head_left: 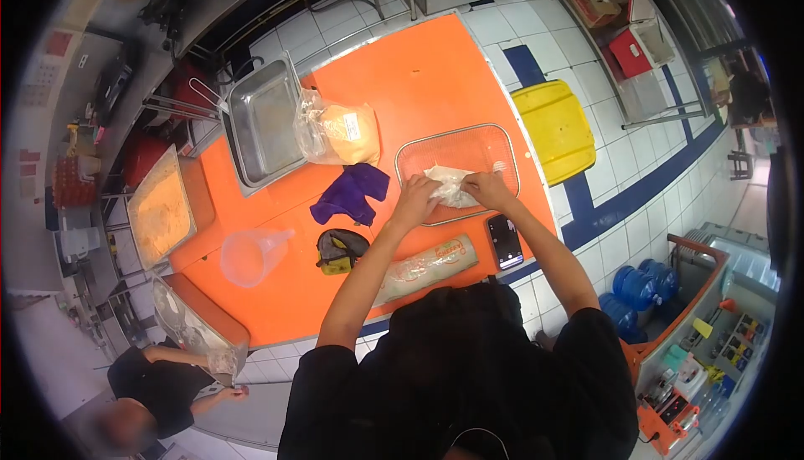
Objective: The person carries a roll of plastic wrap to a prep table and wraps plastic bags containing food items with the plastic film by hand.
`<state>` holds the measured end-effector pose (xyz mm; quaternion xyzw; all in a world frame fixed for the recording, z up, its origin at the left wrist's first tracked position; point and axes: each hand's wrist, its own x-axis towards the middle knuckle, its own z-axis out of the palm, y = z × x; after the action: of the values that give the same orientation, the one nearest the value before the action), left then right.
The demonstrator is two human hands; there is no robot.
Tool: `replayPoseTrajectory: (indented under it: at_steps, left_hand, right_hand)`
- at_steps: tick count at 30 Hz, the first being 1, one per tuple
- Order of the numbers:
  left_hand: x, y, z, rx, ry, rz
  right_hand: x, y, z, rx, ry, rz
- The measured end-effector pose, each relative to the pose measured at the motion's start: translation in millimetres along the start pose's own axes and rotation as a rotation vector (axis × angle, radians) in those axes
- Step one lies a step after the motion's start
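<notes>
At the orange table (410,75) amid white tiles (519,21), my left hand (416,199) and right hand (491,190) pinch a crumpled bag (451,187) over mesh (465,146).

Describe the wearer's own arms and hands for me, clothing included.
The left sleeve and right sleeve are black and short, leaving the left forearm and right forearm bare. The left hand and right hand are ungloved; no watch or bracelet shows at either wrist.

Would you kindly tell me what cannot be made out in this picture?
- Inside of the white bundle: head view, hidden by its own folds.
- Label on the plastic bag: head view, too small to read.
- Text on the phone: head view, too small.
</notes>
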<state>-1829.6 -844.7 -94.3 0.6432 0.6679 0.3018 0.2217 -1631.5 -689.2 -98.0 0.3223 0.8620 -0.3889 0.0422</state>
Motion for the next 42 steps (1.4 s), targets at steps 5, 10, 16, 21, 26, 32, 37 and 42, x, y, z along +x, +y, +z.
replayPoseTrajectory:
  at_steps: [5, 10, 16, 21, 26, 32, 37, 42]
  left_hand:
    - [18, -20, 6, -0.043, -0.206, -0.13]
    - [31, -33, 10, -0.132, -0.222, -0.179]
    - [52, -51, 13, -0.154, -0.352, -0.179]
    - [60, -56, 17, -0.092, -0.346, -0.102]
    - [53, 21, -1, 0.448, -0.344, 0.053]
    - [47, 11, 33, 0.631, -0.255, 0.053]
    - [45, 10, 35, 0.643, -0.173, 0.025]
    - [49, 0, 36, 0.54, -0.099, 0.018]
  right_hand:
    - [-18, -29, -3, -0.152, 0.2, -0.029]
    - [-46, -41, 11, -0.523, 0.433, -0.388]
    - [-26, -19, 27, -0.65, 0.385, -0.273]
    - [-3, 31, 71, -0.638, 0.415, -0.362]
    - [-5, -13, 36, -0.848, 0.338, -0.297]
    - [-12, -25, 25, -0.791, 0.376, -0.262]
    - [-14, -10, 28, -0.843, 0.489, -0.282]
    - [-2, -3, 39, -0.769, 0.561, -0.195]
